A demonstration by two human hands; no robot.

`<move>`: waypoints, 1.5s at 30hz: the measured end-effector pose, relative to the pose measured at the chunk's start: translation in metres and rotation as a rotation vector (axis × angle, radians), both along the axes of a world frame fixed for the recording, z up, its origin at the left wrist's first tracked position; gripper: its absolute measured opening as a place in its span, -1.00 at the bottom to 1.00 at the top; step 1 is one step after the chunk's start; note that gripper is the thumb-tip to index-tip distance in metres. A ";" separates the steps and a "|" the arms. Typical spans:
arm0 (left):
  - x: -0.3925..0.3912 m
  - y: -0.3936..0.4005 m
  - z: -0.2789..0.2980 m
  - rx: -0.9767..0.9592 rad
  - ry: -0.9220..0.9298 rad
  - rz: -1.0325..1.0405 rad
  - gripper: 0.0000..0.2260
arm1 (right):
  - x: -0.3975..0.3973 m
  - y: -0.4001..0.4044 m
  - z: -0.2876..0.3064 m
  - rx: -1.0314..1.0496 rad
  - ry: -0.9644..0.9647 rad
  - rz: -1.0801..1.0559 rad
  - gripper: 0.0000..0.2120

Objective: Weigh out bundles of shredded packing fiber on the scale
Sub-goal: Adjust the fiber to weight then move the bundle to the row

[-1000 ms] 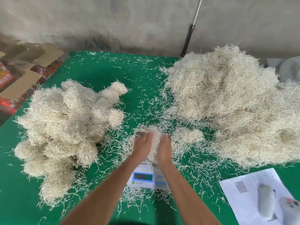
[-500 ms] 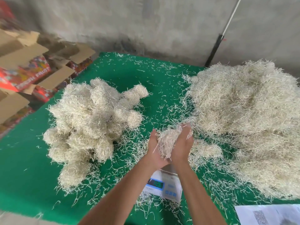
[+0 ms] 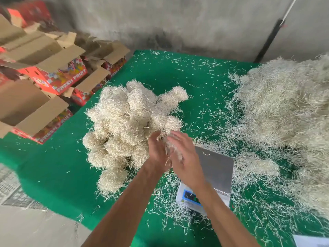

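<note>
Now both hands, left hand (image 3: 157, 154) and right hand (image 3: 185, 157), press a fiber bundle (image 3: 169, 146) between them beside the scale (image 3: 213, 168).

My green-covered table (image 3: 53, 168) meets a stained grey wall (image 3: 178, 20) at the far side; open fruit cartons (image 3: 51, 75) are stacked at my left.

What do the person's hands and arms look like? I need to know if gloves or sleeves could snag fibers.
Both the left hand and right hand are bare: no gloves, rings, watch or bracelets visible. Both forearms are uncovered as far as the frame shows; no sleeve appears.
</note>
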State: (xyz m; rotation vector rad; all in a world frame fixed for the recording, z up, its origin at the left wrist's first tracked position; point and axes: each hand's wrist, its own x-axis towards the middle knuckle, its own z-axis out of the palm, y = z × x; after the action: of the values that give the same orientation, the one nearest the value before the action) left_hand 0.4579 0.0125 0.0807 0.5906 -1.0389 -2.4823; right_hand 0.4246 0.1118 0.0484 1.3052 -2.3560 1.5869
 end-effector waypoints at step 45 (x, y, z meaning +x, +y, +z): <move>-0.138 0.022 -0.077 -1.389 -0.358 -0.352 -0.71 | -0.135 0.150 -0.065 0.448 -0.345 -0.715 -0.35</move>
State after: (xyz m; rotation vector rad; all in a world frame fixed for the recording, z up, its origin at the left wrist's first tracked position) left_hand 0.3204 0.0348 0.0038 0.3567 -2.6985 -1.2491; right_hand 0.2895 0.2617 -0.0163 0.1029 -2.9923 1.1544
